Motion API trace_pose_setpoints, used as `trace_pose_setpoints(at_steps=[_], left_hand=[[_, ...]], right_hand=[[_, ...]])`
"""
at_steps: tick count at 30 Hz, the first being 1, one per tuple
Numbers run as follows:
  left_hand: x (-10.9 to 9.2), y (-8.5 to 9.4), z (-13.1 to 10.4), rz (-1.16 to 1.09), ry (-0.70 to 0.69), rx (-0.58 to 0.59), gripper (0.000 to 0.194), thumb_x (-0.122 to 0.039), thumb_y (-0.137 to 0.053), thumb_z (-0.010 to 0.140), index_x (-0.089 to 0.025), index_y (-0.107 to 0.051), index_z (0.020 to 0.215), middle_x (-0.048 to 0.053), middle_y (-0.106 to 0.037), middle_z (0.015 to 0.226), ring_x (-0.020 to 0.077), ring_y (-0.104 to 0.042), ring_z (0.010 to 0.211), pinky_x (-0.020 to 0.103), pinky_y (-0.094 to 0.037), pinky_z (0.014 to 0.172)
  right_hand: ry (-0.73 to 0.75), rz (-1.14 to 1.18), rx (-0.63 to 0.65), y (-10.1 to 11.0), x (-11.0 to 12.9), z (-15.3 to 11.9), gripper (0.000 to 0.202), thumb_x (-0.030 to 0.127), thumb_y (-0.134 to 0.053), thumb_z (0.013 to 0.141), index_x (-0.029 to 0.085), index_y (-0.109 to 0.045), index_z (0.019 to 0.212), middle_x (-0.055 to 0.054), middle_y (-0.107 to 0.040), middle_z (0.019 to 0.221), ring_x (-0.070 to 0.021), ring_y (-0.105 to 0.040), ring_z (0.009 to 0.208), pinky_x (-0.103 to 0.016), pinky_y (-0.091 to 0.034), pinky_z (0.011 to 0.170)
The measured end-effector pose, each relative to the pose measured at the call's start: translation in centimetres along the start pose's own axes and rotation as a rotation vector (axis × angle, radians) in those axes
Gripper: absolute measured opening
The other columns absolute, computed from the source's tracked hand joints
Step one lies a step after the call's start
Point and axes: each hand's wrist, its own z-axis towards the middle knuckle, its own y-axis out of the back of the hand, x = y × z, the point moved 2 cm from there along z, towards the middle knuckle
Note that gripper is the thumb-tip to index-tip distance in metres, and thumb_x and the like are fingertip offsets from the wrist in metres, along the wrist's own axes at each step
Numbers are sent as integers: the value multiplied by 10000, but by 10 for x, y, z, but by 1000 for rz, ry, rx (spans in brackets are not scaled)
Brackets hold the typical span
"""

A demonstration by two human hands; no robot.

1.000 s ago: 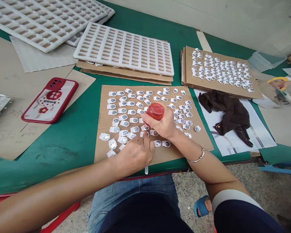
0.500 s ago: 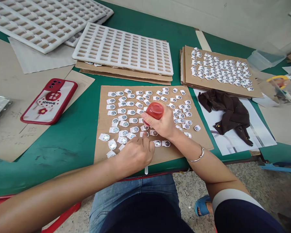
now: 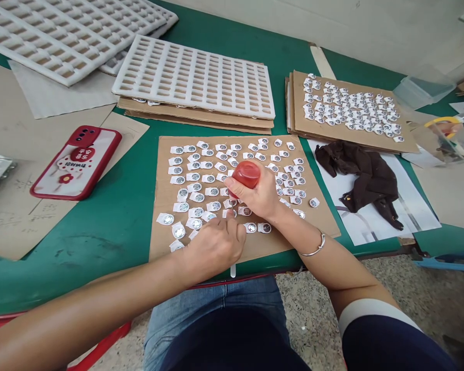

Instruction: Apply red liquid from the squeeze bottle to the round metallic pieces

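Observation:
A brown cardboard sheet (image 3: 164, 190) lies before me, covered with rows of small white tabs (image 3: 264, 227), each bearing a round silver-and-black disc. My right hand (image 3: 266, 193) is wrapped around a red squeeze bottle (image 3: 246, 173), its rounded end upward; its lower end is hidden behind my hand. My left hand (image 3: 216, 243) rests on the near part of the sheet, index finger pointing forward at a tab just below the bottle. Its other fingers are curled under, and whatever they may hold is hidden.
White slotted trays (image 3: 195, 77) lie at the back left, one on stacked cardboard. To the right are another tab-covered cardboard stack (image 3: 299, 116), dark brown cloth (image 3: 361, 175) on paper, and a clear plastic box (image 3: 423, 93). A red-cased phone (image 3: 75, 162) lies left on the green table (image 3: 112, 232).
Both hands and the red bottle keep almost the same place over the sheet. The whole view has shifted very slightly.

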Motion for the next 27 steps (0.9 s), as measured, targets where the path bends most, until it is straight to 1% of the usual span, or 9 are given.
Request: trace_pose_setpoints(at_steps=[9,11,15,21,27], left_hand=[[-1,-3,-2,20,-4,-7,144,-14,-368,777,-115,-467,752,240,-656,883,188,-588,517,287,-434,446],[0,-3,-3,18,-5,0,147,-13,-367,777,-117,-467,753,229,-660,873,185,-588,519,286,-440,452],[1,0,-2,4,-11,2,150,-6,-372,767,-121,-462,735,239,-659,891,193,-584,509,294,-442,446],[4,4,1,-23,-16,43,186,5,-344,762,-130,-464,721,242,-654,914,194,-583,512,299,-454,461],[5,1,-1,-77,10,26,179,0,-361,756,-124,-488,730,220,-656,867,209,-585,525,312,-465,467]], right_hand=[[5,11,-32,0,-3,1,210,386,-648,730,224,-516,743,19,-593,704,-121,-547,625,-310,-493,656],[16,15,-47,0,-4,2,213,382,-655,725,223,-515,744,27,-587,679,-113,-532,598,-298,-482,633],[28,9,-77,1,-4,3,238,402,-656,721,217,-505,722,38,-562,633,-103,-498,563,-281,-455,588],[16,-21,-78,2,-5,4,267,451,-637,725,209,-526,717,25,-577,653,-106,-514,591,-282,-450,611],[5,-24,-84,3,-5,5,288,478,-629,722,208,-533,753,20,-591,681,-113,-530,612,-289,-461,632]])
